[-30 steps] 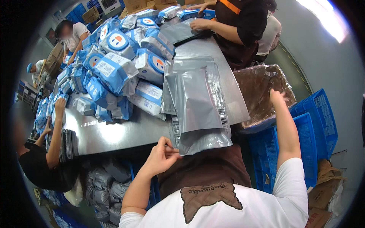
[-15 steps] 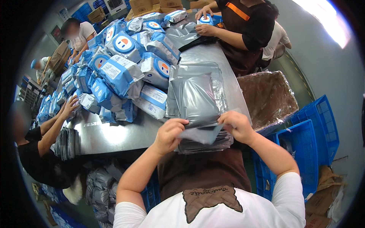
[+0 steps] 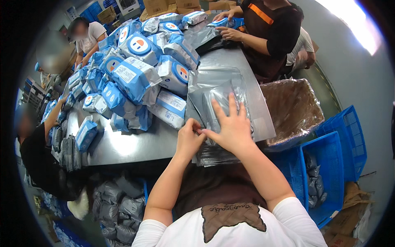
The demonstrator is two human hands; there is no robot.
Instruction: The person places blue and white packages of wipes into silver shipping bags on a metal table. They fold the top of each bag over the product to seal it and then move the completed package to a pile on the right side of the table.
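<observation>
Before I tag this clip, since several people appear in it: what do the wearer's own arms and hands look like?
The left hand and right hand are ungloved, with no watch or bracelet showing. The forearms are bare below short, plain white sleeves.

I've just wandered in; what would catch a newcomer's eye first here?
Probably the big heap of blue-and-white packages at upper left, on a metal table. Then, near the middle, the person's right hand, spread over a stack of grey plastic bags, with the left hand close beside it. At right stand blue crates.
</observation>
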